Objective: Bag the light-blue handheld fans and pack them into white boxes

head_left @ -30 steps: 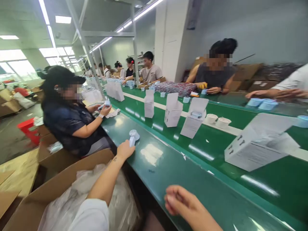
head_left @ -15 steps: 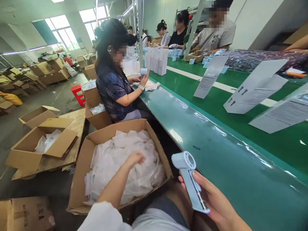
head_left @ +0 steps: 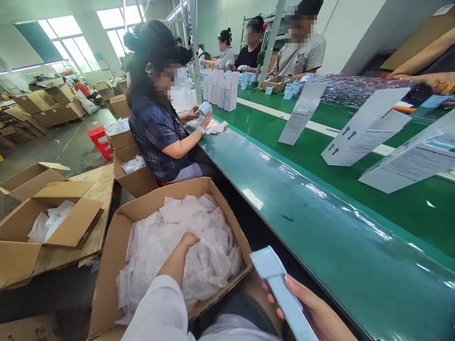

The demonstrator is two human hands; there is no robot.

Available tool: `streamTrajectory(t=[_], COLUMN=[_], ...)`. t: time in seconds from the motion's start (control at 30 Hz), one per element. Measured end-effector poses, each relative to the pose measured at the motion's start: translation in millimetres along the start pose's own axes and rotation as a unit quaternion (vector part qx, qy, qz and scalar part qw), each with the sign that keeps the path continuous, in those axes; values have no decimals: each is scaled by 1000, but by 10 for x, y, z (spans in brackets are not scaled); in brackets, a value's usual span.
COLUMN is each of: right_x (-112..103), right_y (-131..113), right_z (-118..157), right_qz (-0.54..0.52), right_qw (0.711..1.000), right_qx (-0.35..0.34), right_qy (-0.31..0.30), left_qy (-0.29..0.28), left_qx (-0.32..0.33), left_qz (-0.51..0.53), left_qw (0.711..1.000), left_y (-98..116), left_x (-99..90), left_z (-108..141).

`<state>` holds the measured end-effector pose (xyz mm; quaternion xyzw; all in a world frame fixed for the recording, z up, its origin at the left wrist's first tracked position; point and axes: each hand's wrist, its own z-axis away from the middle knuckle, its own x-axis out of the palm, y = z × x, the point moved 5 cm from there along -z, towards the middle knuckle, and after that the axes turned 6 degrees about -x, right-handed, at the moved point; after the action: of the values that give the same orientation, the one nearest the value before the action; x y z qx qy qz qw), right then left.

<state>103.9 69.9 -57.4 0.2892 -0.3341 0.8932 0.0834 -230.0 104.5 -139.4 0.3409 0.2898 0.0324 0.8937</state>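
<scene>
Carton [head_left: 76,222] with spread flaps stands at the left edge of the frame, clear bags [head_left: 59,215] inside. Next, at lower left to centre, I observe a larger open carton [head_left: 106,270], filled with translucent white plastic bags [head_left: 152,251]. Above it, a co-worker [head_left: 156,137] in a dark checked shirt holds a rounded light-blue part [head_left: 204,109] with both hands. The left hand [head_left: 188,240] is over the bags in the larger carton, fingers bent; whether a bag is pinched I cannot tell.

The light-blue device [head_left: 282,296] is located at lower centre-right, clear of the worktop. Visible face: smooth, plain, pale. Form: broad, squarish head at the upper-left end; narrower straight handle, slanting down to the bottom edge of the frame. The right hand [head_left: 318,310] is closed around the handle, thumb along the near side, fingertips showing opposite.

A glossy green-grey worktop [head_left: 320,227] extends to the right edge. Beyond it, at upper right, white boxes [head_left: 360,135] stand on a green conveyor [head_left: 256,128].
</scene>
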Motion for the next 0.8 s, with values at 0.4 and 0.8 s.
streamTrajectory(t=[0.4, 0.8], right_x=[735, 321], right_y=[-114, -247], right_z=[1, 346], right_qz=[33, 85], right_qw=[963, 974], right_qx=[-20, -130], right_qy=[-267, -164], left_qy=[-316, -266], left_qx=[148, 223], left_qz=[264, 380], left_qw=[899, 858], left_y=[651, 959], left_x=[562, 662], left_z=[1578, 1839])
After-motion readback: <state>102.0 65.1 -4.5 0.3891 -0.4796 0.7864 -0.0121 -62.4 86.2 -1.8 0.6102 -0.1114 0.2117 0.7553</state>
